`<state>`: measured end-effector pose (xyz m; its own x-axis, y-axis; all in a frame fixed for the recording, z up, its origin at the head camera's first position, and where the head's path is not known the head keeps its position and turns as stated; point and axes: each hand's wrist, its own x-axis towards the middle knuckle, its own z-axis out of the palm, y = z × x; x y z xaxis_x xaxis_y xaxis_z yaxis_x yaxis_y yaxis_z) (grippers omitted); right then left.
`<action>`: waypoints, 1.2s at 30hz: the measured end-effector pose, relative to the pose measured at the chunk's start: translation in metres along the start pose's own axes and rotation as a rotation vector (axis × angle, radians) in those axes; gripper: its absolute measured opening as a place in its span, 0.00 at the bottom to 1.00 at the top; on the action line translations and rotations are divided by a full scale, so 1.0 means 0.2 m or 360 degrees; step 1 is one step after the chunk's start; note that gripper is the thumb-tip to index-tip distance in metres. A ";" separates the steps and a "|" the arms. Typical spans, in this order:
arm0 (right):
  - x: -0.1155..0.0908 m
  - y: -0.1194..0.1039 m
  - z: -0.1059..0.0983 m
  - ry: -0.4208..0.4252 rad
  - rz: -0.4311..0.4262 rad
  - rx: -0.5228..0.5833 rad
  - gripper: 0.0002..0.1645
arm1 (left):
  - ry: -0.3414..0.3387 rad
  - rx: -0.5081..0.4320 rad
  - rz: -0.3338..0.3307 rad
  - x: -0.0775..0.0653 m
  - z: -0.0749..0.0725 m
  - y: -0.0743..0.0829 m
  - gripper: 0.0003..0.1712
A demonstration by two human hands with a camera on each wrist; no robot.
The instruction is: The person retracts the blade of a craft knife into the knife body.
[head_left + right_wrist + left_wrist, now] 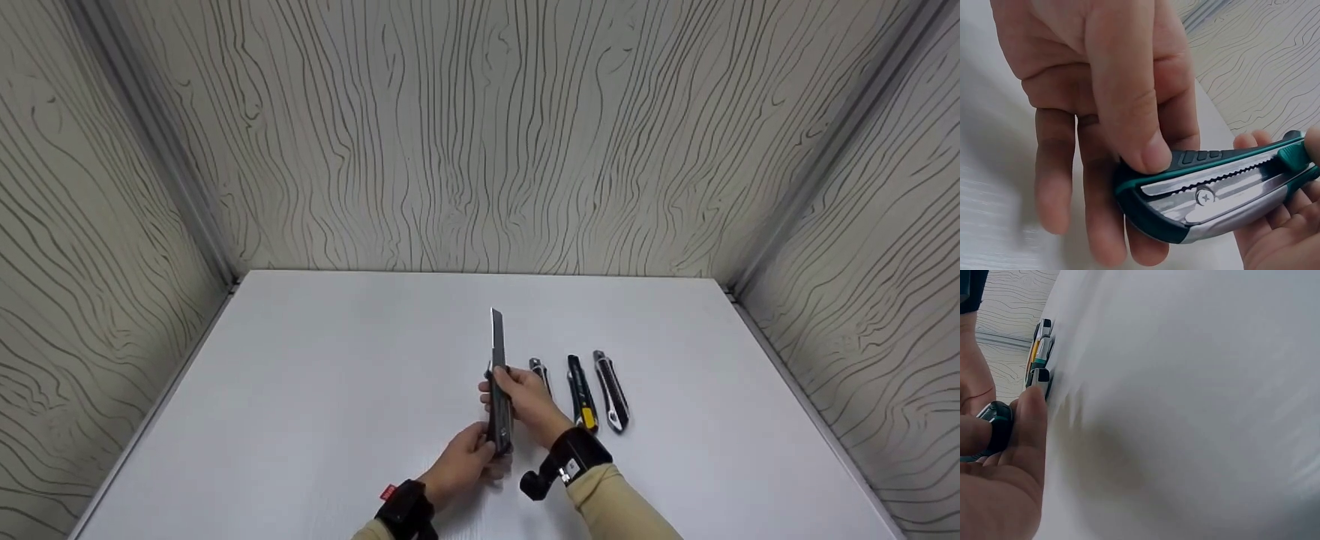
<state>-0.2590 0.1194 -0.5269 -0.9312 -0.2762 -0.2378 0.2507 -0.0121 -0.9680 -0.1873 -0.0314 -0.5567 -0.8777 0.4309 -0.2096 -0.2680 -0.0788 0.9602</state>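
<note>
A green, black and silver utility knife [1224,197] is held between both hands, its long blade [497,330] extended and pointing away from me in the head view. My left hand [461,459] pinches the butt end; in the right wrist view its thumb [1154,154] presses the handle while some fingers hang down loosely. Further up the handle, my right hand [531,401] holds the knife, thumb on the green slider [1296,157]. In the left wrist view, the left hand [1010,461] covers much of the knife [999,422].
Just right of my hands, three more utility knives lie on the white table [300,390]: a silver one [536,366] partly hidden by the right hand, a dark one with a yellow part [581,397], and a black and silver one [613,397]. Wood-patterned walls [465,135] enclose the table.
</note>
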 end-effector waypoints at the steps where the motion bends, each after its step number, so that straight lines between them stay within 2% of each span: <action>1: 0.00 0.00 0.00 0.0000 0.0000 -0.0003 0.30 | -0.0004 0.0005 0.0002 0.00 0.00 0.00 0.17; 5: -0.01 0.00 0.00 -0.0014 0.0004 -0.0002 0.29 | 0.0021 0.0047 -0.0006 0.00 0.00 -0.01 0.17; 10: -0.01 -0.01 0.02 -0.0025 -0.0022 -0.0011 0.27 | 0.0046 0.0047 -0.0010 0.00 0.00 -0.02 0.13; 21: -0.01 0.00 0.03 -0.0041 -0.0046 -0.0001 0.26 | 0.0076 0.0052 -0.0029 -0.01 0.01 -0.01 0.14; 36: 0.00 0.01 0.03 -0.0068 -0.0069 0.0006 0.23 | 0.0080 0.0050 -0.0029 -0.01 0.01 -0.02 0.14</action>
<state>-0.2572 0.1136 -0.5287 -0.9291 -0.3160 -0.1922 0.2118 -0.0287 -0.9769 -0.1845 -0.0299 -0.5599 -0.8917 0.3865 -0.2355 -0.2723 -0.0425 0.9613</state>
